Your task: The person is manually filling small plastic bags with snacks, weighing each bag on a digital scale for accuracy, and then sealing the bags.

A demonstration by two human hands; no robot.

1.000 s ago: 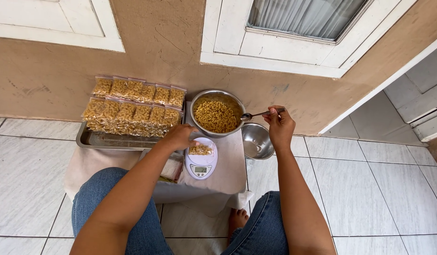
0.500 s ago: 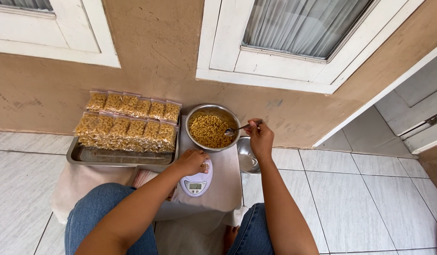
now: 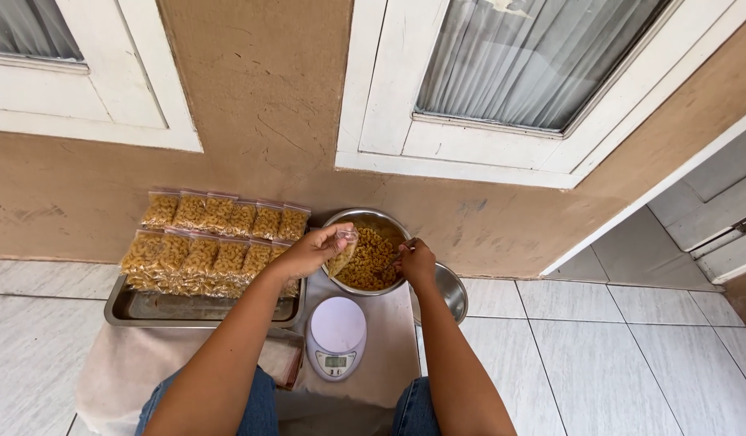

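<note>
Clear plastic bag [image 3: 343,252], limp and light, hangs pinched at its mouth in my left hand [image 3: 312,250] over the steel bowl [image 3: 371,252] of pasta; my right hand [image 3: 415,262] is closed on a spoon. I would grip it by the rim.

A tray [image 3: 147,311] sits at the left of the desk [image 3: 389,367], with packed bags [image 3: 215,242] stacked in two rows along its far side. Right of it stands a bowl [image 3: 371,220] of pasta near the wall. A kitchen scale [image 3: 336,337] lies nearer, in front of the bowl. A smaller empty bowl [image 3: 452,291] sits just right of the full one.
</note>
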